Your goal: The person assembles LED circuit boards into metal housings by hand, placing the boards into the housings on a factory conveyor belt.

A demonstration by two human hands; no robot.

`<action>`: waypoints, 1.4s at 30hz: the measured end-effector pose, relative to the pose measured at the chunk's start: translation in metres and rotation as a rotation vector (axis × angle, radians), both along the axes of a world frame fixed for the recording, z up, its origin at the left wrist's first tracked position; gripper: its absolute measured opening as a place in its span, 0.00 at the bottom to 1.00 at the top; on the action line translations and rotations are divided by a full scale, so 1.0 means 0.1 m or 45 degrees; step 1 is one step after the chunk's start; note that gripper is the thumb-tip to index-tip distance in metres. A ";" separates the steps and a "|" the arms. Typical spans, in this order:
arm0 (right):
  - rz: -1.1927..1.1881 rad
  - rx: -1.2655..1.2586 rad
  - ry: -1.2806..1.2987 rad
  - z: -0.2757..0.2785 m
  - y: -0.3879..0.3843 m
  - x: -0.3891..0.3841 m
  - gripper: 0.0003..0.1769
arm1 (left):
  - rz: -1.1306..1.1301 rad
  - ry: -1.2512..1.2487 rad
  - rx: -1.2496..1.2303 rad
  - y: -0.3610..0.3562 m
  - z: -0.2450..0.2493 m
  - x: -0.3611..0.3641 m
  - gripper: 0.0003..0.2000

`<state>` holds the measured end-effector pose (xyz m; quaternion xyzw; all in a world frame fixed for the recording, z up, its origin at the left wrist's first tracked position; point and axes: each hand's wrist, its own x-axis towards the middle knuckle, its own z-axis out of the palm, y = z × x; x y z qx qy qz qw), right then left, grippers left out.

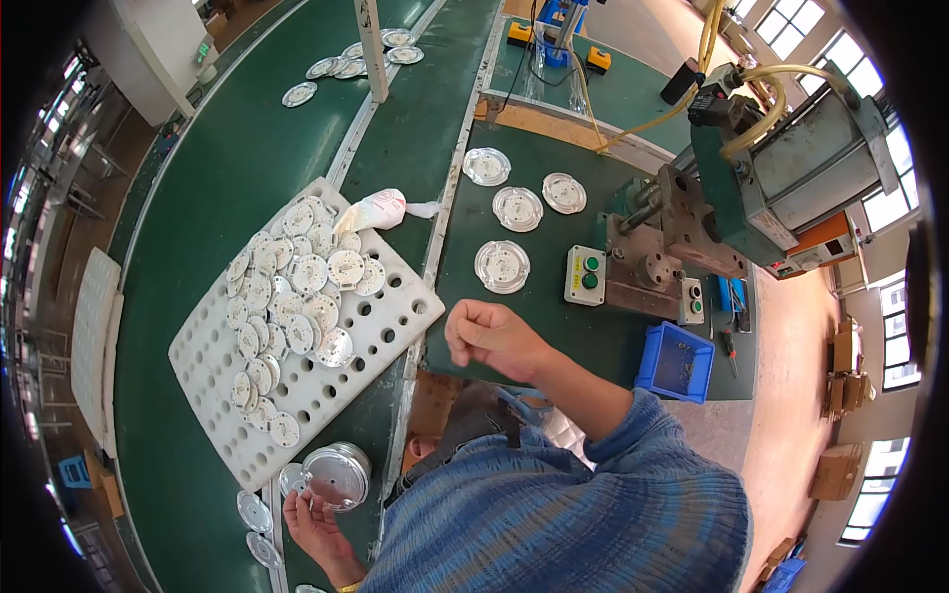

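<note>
At the lower left, the left hand (318,524) is being held against a stack of metal discs (341,472); whether a disc is being pinched cannot be told. Loose discs (254,512) are lying just beside the stack. The right hand (494,338) is being held off the near corner of the perforated foam board (314,400), its fingers being curled in toward the thumb, with nothing to be seen between them. To its right, small metal parts are being held in a blue bin (647,358).

On the foam board, white round plates (308,274) are lying overlapped in a heap, a printed plastic bag (381,210) being rested at its far edge. Beyond the right hand, four plate-faced discs (502,267) are being laid out, apart from one another, near a button box (585,275) and a press (682,232). Farther off, more discs (351,67) are lying grouped on the green surface.

By judgement, discs are being picked from the stack; a fingertip grip on one rim, leaving the discs beneath undisturbed, is being called for next.
</note>
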<state>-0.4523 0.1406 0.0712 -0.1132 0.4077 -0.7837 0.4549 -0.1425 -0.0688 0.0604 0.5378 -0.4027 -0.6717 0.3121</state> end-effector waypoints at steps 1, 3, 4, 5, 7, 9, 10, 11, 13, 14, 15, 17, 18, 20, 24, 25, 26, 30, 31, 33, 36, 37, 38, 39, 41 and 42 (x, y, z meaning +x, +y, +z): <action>0.012 0.341 0.323 -0.18 0.04 -0.01 0.09 | 0.007 -0.004 0.003 0.01 0.00 0.01 0.11; 0.038 1.020 0.974 -0.63 0.14 -0.02 0.08 | 0.021 -0.007 0.008 0.02 -0.03 0.02 0.11; 0.019 1.131 1.208 -0.83 0.22 0.03 0.07 | 0.018 -0.006 0.005 0.02 -0.04 0.02 0.11; 0.002 1.236 1.443 -1.02 0.31 0.11 0.07 | 0.017 -0.007 0.002 0.02 -0.05 0.04 0.11; -0.014 1.366 1.722 -1.18 0.34 0.16 0.06 | 0.015 -0.008 0.001 0.02 -0.06 0.06 0.10; -0.007 1.420 1.808 -1.32 0.34 0.18 0.04 | 0.014 -0.010 0.004 0.02 -0.05 0.05 0.10; -0.035 1.438 1.852 -1.38 0.31 0.15 0.04 | 0.012 -0.013 0.005 0.03 -0.04 0.05 0.10; -0.064 1.451 1.897 -1.43 0.27 0.09 0.04 | 0.014 -0.017 0.003 0.03 -0.03 0.04 0.10; -0.100 1.491 1.964 -1.51 0.17 -0.04 0.05 | 0.024 -0.016 -0.007 0.04 -0.01 0.04 0.10; -0.106 1.522 1.985 -1.54 0.12 -0.11 0.06 | 0.031 -0.011 -0.013 0.04 0.00 0.04 0.09; -0.109 1.552 2.008 -1.56 0.08 -0.17 0.06 | 0.039 -0.007 -0.017 0.05 0.00 0.04 0.09; -0.136 1.553 2.025 -1.59 -0.02 -0.26 0.06 | 0.082 -0.007 -0.008 0.08 0.03 0.05 0.09; -0.152 1.555 2.037 -1.59 -0.06 -0.30 0.06 | 0.102 -0.003 -0.003 0.09 0.03 0.06 0.09; -0.144 1.563 2.026 -1.61 -0.11 -0.35 0.04 | 0.116 0.023 0.004 0.10 0.01 0.13 0.09; -0.064 1.693 1.964 -1.59 -0.18 -0.39 0.09 | 0.242 -0.038 0.050 0.13 0.00 0.23 0.12; -0.069 1.741 1.947 -1.57 -0.19 -0.38 0.10 | 0.255 -0.042 0.056 0.12 0.00 0.26 0.12; -0.065 1.737 2.003 -1.57 -0.17 -0.38 0.11 | 0.266 -0.062 0.075 0.12 0.04 0.29 0.13; -0.310 1.474 1.994 -1.86 0.12 -0.48 0.08 | 0.382 -0.023 0.054 0.11 0.00 0.58 0.10; -0.266 1.465 1.834 -1.82 0.17 -0.48 0.05 | 0.435 -0.002 0.061 0.12 -0.04 0.67 0.09; -0.326 1.278 1.846 -1.70 0.24 -0.40 0.04 | 0.560 0.013 0.058 0.12 -0.16 0.86 0.08; -0.328 1.282 1.720 -1.47 0.22 -0.26 0.04 | 0.762 -0.074 -0.004 0.10 -0.39 1.27 0.07; -0.335 1.261 1.745 -1.43 0.20 -0.24 0.03 | 0.829 -0.125 -0.027 0.10 -0.49 1.41 0.06; -0.317 1.284 1.734 -1.39 0.16 -0.22 0.03 | 0.915 -0.181 -0.056 0.08 -0.58 1.56 0.06; -0.297 1.311 1.722 -1.26 0.10 -0.16 0.04 | 0.999 -0.242 -0.083 0.07 -0.67 1.74 0.06; -0.318 1.284 1.739 -1.22 0.06 -0.12 0.08 | 1.160 -0.424 -0.128 0.10 -0.88 2.15 0.07; -0.315 1.238 1.773 -1.19 0.02 -0.08 0.08 | 1.232 -0.540 -0.147 0.10 -1.01 2.37 0.07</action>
